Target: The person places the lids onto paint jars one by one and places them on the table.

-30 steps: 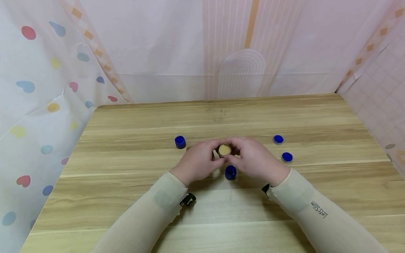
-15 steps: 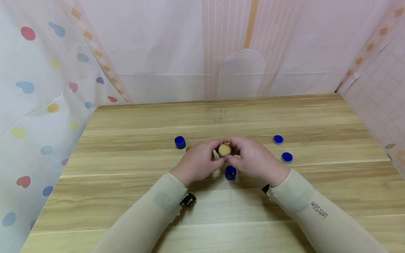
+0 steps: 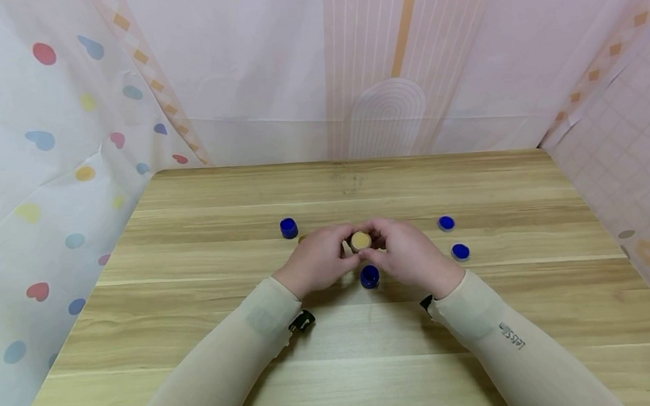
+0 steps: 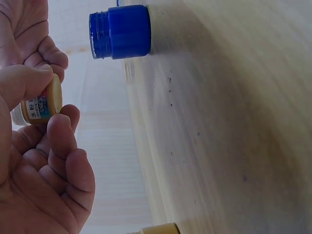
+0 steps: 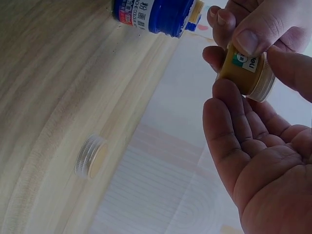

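Observation:
Both hands hold a small yellow-ochre paint jar (image 3: pixel 361 241) above the table. My left hand (image 3: pixel 319 258) pinches it from the left, my right hand (image 3: pixel 402 251) from the right. In the right wrist view the paint jar (image 5: pixel 239 73) has a clear ridged lid (image 5: pixel 263 85) on one end. An uncapped blue paint jar (image 3: pixel 370 277) stands just below the hands. A second uncapped blue jar (image 3: pixel 289 228) is further back on the left. Beside my left hand, a yellowish-brown thing (image 3: pixel 302 238) is mostly hidden behind it.
Two round blue-faced lids (image 3: pixel 446 223) lie on the wooden table (image 3: pixel 367 372) to the right of my right hand. Patterned cloth (image 3: pixel 262 65) hangs behind the table and on both sides.

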`<action>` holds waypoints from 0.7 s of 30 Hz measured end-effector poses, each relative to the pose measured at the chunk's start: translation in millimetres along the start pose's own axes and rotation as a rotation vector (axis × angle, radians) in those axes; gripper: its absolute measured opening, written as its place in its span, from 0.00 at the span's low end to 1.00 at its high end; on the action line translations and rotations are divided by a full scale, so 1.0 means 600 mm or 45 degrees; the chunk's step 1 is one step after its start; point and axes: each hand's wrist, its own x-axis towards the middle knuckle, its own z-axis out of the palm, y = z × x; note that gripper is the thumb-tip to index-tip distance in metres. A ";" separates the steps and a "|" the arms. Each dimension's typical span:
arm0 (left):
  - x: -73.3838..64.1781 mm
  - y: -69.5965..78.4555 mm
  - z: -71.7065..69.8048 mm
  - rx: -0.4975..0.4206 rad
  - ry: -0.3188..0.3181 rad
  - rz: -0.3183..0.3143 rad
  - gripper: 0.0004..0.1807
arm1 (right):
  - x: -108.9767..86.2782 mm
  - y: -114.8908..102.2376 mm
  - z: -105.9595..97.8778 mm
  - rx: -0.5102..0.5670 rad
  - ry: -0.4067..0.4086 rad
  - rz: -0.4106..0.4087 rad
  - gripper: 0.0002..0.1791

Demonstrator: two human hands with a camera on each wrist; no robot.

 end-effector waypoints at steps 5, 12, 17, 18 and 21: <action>0.001 -0.002 0.001 -0.004 0.007 0.013 0.18 | 0.000 0.002 -0.001 -0.014 -0.001 -0.040 0.26; 0.001 -0.001 0.000 0.004 0.008 0.014 0.22 | -0.002 0.002 -0.001 -0.012 0.005 -0.095 0.22; 0.001 -0.001 0.000 0.015 0.007 0.008 0.24 | -0.004 0.000 -0.002 -0.005 0.004 -0.096 0.23; 0.001 -0.001 0.000 0.013 0.006 0.007 0.24 | -0.004 0.000 -0.001 -0.006 0.006 -0.096 0.23; 0.000 0.000 0.000 0.006 -0.001 0.003 0.26 | -0.004 0.001 0.000 -0.015 0.006 -0.094 0.22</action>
